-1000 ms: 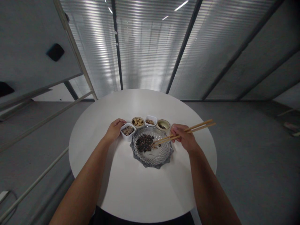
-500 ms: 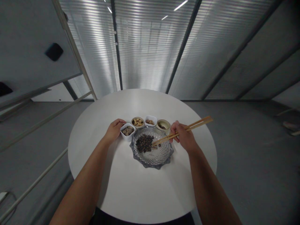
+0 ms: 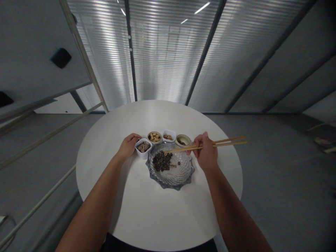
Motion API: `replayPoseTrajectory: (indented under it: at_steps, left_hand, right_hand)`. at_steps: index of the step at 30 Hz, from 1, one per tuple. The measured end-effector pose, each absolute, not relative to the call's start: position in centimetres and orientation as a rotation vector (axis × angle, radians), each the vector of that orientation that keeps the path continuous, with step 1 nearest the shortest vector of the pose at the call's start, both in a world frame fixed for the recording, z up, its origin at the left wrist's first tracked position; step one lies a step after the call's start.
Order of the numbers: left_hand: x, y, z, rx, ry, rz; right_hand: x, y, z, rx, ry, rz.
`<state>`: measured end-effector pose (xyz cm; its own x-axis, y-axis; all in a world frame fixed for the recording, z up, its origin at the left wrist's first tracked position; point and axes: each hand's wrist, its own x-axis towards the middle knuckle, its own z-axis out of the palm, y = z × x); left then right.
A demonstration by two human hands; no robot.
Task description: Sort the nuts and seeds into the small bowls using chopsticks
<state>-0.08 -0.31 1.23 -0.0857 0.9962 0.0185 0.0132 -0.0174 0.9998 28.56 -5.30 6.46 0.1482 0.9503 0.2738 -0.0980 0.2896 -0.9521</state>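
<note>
A pair of wooden chopsticks (image 3: pixel 228 142) is gripped in my right hand (image 3: pixel 206 150), to the right of a scalloped glass bowl (image 3: pixel 181 176). Their tips are over dark beans (image 3: pixel 162 161) heaped in the bowl's left part; whether they pinch anything is too small to tell. A few pale slivers and one stray bean lie beside the heap. My left hand (image 3: pixel 128 145) rests with its fingers at the rim of a white square dish (image 3: pixel 143 146) of striped seeds, apparently holding it.
Behind the bowl stand a round dish (image 3: pixel 154 137) of pale nuts, a white dish (image 3: pixel 168 135) with brown nuts and a yellowish dish (image 3: pixel 183 140) with a few dark beans. All are on a round white table (image 3: pixel 157 213). Metal rails stand at left.
My right hand has turned, and the chopsticks lie flatter. Their tips have moved left and away from me, from the slivers to the far edge of the bean heap.
</note>
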Motion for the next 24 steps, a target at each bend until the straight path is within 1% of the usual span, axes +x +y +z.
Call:
replayPoseTrajectory:
  at_steps: [5,8,13,17,20,24]
  left_hand:
    - [-0.1,-0.4,1.3,1.187,1.272,1.283]
    - [0.0,-0.5,1.4,1.198,1.269,1.281]
    - [-0.1,-0.2,1.0,1.237,1.27,1.278]
    - [-0.2,-0.1,1.0,1.228,1.269,1.287]
    - [0.0,-0.2,1.2,1.187,1.246,1.286]
    - [0.0,-0.2,1.2,1.187,1.264,1.289]
  right_hand:
    - [25.9,-5.4,6.9,-0.97,-1.067,0.876]
    - [23.9,-5.5,7.4,-0.948,-1.072,0.889]
    - [21.9,-5.8,7.6,-0.923,-1.297,1.008]
    - [22.7,-5.7,7.3,-0.868,-1.295,1.022]
    - [24.4,-5.6,7.3,-0.867,-1.216,0.992]
    - [27.2,-6.0,7.6,-0.83,-1.196,1.051]
